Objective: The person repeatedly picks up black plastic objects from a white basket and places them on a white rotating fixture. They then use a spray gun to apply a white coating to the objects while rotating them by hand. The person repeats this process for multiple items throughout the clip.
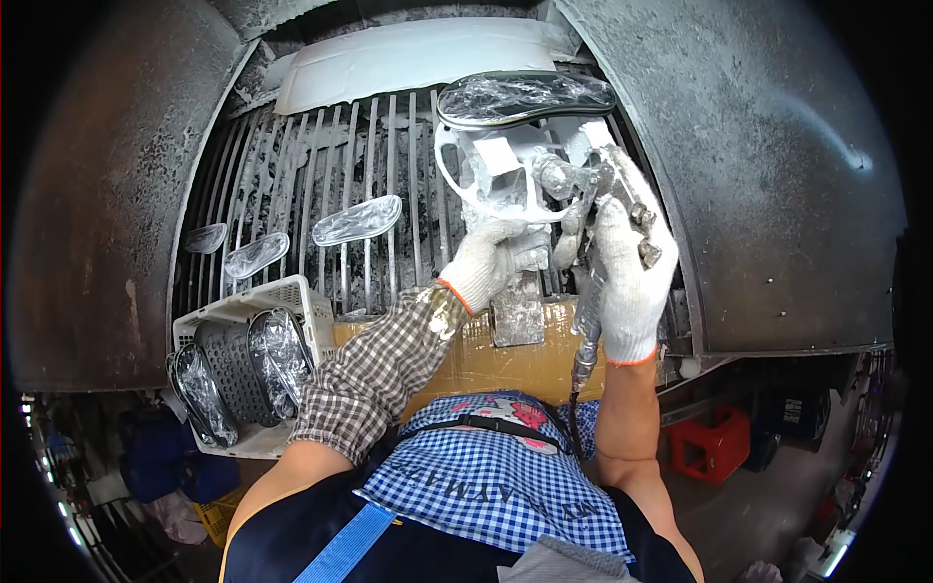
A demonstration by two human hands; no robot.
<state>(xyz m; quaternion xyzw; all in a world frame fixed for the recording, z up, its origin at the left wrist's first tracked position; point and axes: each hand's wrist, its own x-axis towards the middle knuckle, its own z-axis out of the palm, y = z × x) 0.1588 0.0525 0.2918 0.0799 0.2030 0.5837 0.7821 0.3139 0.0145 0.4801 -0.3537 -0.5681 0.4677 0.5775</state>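
Observation:
My left hand (481, 264), in a white knit glove with an orange cuff, is closed at the lower rim of a white, powder-crusted ring (449, 165); its fingertips are partly hidden. Across the top of the ring's stand lies a dark shoe sole (525, 97) partly covered in clear plastic film. My right hand (634, 277), gloved the same way, is wrapped round a grimy metal spray gun (607, 180) with knobs at its back. A film-wrapped hose (586, 350) runs down from the gun. The gun is just below the sole's right end, beside the ring.
Dark metal booth walls (797, 194) rise at both sides of a slatted grate (369, 146). On the grate's left lie film-wrapped oval pieces (358, 221). A white crate (311, 311) holds film-wrapped soles (279, 360) at the left. A white sheet (408, 58) stands behind; a red crate (711, 442) is on the floor.

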